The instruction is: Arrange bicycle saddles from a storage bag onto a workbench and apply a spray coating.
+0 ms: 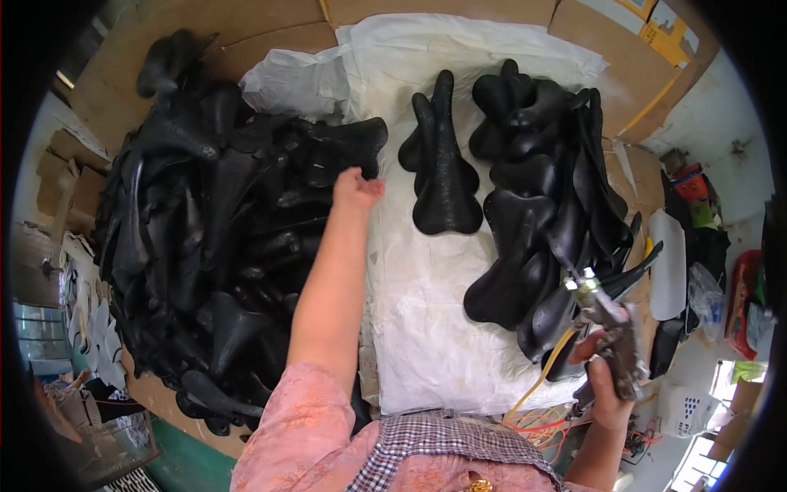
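Black saddles (221, 238) heaped, left hand (354, 192) fingertips hidden

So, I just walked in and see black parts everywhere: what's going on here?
A person stands at a table covered by a white sheet. The left hand reaches to the big pile of black saddles, fingers open. The right hand grips a spray gun beside a smaller saddle stack.

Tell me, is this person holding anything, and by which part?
The right hand holds a spray gun by its handle, nozzle pointing up toward the saddles. The left hand holds nothing, reaching over the big saddle pile.
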Demonstrator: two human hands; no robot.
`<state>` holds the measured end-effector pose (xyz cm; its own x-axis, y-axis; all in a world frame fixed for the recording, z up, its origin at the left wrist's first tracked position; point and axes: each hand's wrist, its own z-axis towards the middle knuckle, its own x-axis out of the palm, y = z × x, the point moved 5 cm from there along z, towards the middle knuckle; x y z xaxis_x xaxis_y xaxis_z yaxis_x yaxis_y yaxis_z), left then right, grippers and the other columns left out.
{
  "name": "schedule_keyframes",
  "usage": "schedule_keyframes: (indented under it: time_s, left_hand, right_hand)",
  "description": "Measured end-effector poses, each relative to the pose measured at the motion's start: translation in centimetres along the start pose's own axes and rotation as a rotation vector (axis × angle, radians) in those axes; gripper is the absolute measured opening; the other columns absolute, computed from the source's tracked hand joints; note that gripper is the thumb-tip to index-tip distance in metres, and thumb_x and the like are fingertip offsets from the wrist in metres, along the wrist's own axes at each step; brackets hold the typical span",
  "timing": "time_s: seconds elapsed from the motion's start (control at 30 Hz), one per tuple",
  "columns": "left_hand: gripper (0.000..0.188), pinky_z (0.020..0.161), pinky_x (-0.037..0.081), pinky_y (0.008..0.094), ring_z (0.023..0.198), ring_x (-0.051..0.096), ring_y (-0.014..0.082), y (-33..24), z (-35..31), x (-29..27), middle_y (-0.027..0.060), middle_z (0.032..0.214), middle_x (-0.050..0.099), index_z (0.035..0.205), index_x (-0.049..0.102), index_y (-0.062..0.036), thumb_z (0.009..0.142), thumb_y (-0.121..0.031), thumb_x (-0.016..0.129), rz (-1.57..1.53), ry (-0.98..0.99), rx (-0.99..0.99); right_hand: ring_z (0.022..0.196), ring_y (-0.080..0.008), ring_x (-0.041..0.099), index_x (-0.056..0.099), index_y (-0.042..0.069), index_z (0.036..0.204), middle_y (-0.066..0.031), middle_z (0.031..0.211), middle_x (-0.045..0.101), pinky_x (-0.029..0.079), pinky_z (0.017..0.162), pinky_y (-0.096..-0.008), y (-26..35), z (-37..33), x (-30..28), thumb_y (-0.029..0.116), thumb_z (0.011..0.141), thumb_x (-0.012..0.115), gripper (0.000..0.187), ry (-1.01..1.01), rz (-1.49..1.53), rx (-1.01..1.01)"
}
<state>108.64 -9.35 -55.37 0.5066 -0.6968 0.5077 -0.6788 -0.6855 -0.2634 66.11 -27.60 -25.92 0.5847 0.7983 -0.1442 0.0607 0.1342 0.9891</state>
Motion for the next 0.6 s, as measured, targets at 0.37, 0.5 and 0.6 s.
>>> schedule_keyframes:
  time_s: [0.37, 0.5, 0.6]
  left_hand:
    - [0.024, 0.076, 0.044, 0.0442, 0.080, 0.054, 0.0263, 3.3, 5.9, 0.5, 0.0134, 0.080, 0.054, 0.095, 0.051, 0.0004, 0.093, -0.021, 0.038, -0.727, 0.230, -0.063]
    - [0.018, 0.080, 0.043, 0.0454, 0.077, 0.052, 0.0279, 8.3, -0.1, 0.0, 0.0127, 0.078, 0.055, 0.088, 0.054, 0.0003, 0.087, -0.016, 0.046, -0.270, 0.569, 0.000]
    - [0.018, 0.076, 0.037, 0.0326, 0.079, 0.052, 0.0179, 7.5, 1.8, -2.1, 0.0035, 0.083, 0.061, 0.094, 0.062, -0.0092, 0.079, -0.020, 0.059, 0.311, 0.310, 0.257]
  right_hand:
    - [0.079, -0.0141, 0.060, 0.041, -0.004, 0.128, -0.0086, 0.089, 0.061, 0.050, 0.073, -0.0280, -5.0, 0.0, 0.1, 0.006, 0.079, 0.066, 0.056, 0.237, -0.113, 0.220]
    - [0.080, -0.0143, 0.061, 0.041, -0.003, 0.128, -0.0090, 0.090, 0.062, 0.049, 0.075, -0.0280, -5.7, 0.5, 0.5, 0.005, 0.078, 0.066, 0.057, 0.238, -0.108, 0.244]
    - [0.080, -0.0142, 0.061, 0.041, -0.002, 0.128, -0.0088, 0.090, 0.062, 0.049, 0.075, -0.0277, -5.3, 0.2, 1.4, 0.003, 0.077, 0.066, 0.057, 0.284, -0.071, 0.219]
